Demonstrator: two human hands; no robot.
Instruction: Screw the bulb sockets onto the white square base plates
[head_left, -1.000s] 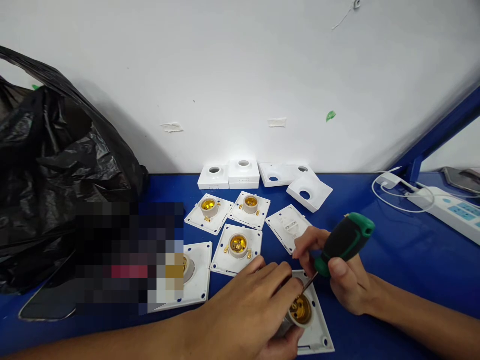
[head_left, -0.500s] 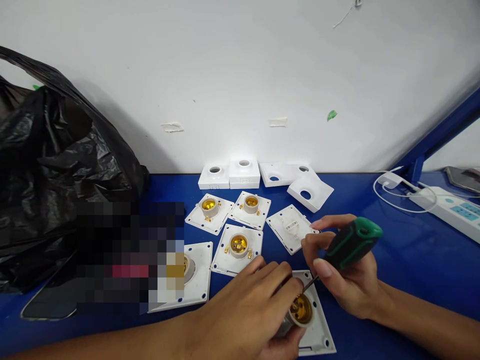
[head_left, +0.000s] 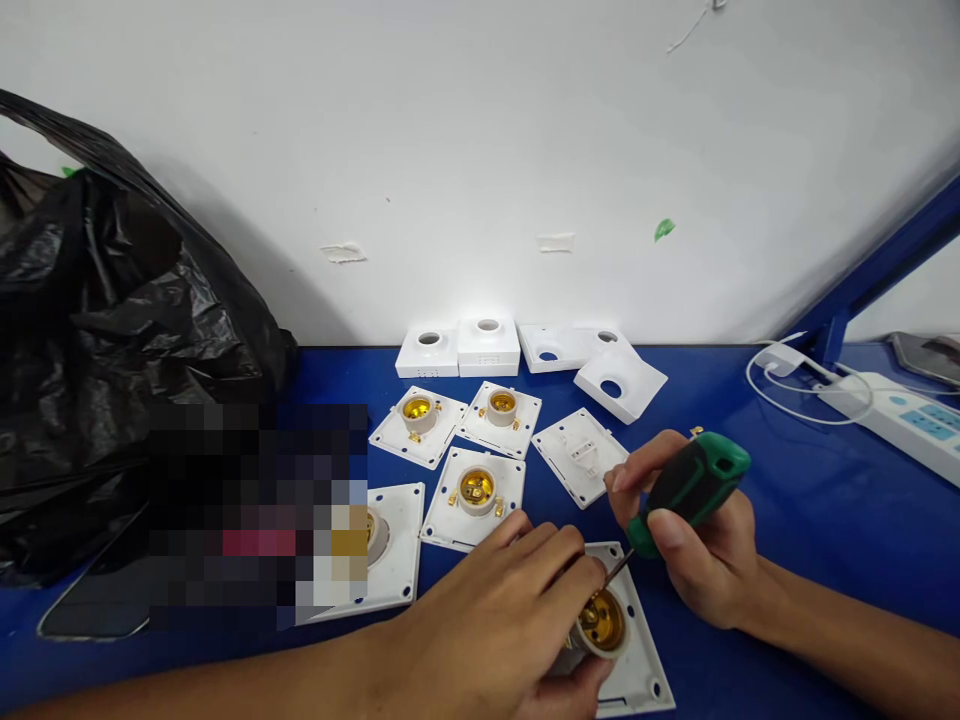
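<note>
My left hand (head_left: 517, 610) is closed around a round lamp socket (head_left: 602, 622) with a brass-coloured inside, its fingers and thumb gripping the pale rim. Beneath that socket lies a square white base plate (head_left: 645, 660). In my right hand (head_left: 694, 545) is a screwdriver (head_left: 701, 480) with a green and black handle, tilted down to the left. Its shaft runs to the socket's upper edge beside my left fingertips, where the tip is hidden. Just beyond my hands lie another base plate with a socket (head_left: 478, 490) and a bare base plate (head_left: 581, 455).
More plates with sockets (head_left: 418, 412) sit farther back, and white square covers (head_left: 489, 350) line the wall. A black plastic bag (head_left: 135, 300) and a phone (head_left: 97, 595) are at the left, beside a blurred-out patch. A power strip (head_left: 907, 410) with a white cable lies right.
The screwdriver handle has turned and shifted slightly left in my right hand, whose fingers have changed their hold. A small brass piece now shows behind the handle. My left hand stays in place.
</note>
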